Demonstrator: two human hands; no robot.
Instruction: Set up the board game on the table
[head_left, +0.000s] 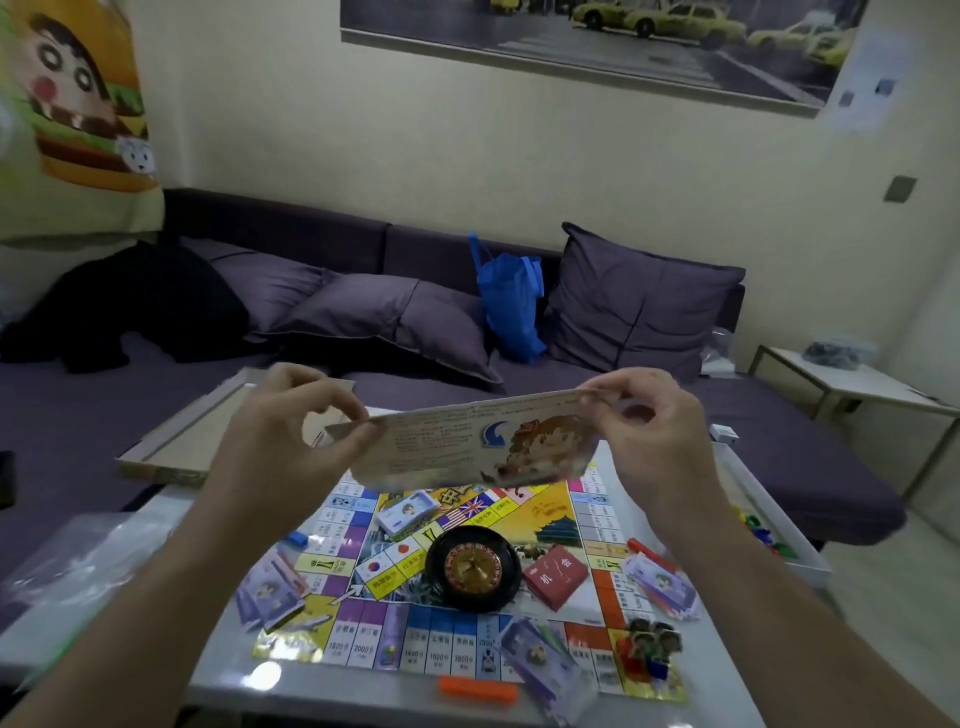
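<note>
Head view here, looking down over a white table (218, 670) with the game board (483, 618) already laid flat on it. Both hands are up above the far edge of the board holding a printed sheet (467, 441), looks like the rules, with small text on the left half and a cartoon kid plus a blue arrow on the right. The left hand (291, 431) pinches the sheet's 9 o'clock end between thumb and curled fingers, and the right hand (644, 431) pinches the 3 o'clock corner the same way, so fingers on both are clamped on the paper and it hangs stretched between them, tilted a bit. On the board, a black roulette wheel (474, 569) sits about dead center. Just at its 3 o'clock there's a red card box (556, 576), and at its 11 o'clock a small pack of cards (405, 512). Stacks of purple play money (270, 592) sit at the board's 9 o'clock edge, another stack (662, 584) at 3 o'clock, and one more (540, 657) around 6 o'clock. Little character pawns (649, 649) are bunched at the 5 o'clock corner. An orange block (478, 691) lies on the table just off the board's near edge, a blue piece (297, 539) near the 10 o'clock side, a red one (641, 550) at 2 o'clock. An open box lid (171, 441) rests at the table's 10 o'clock, partly on the purple sofa (104, 415). A white tray (779, 525) with colored bits is at 3 o'clock. A blue bag (511, 301) sits on the sofa among the cushions.
</note>
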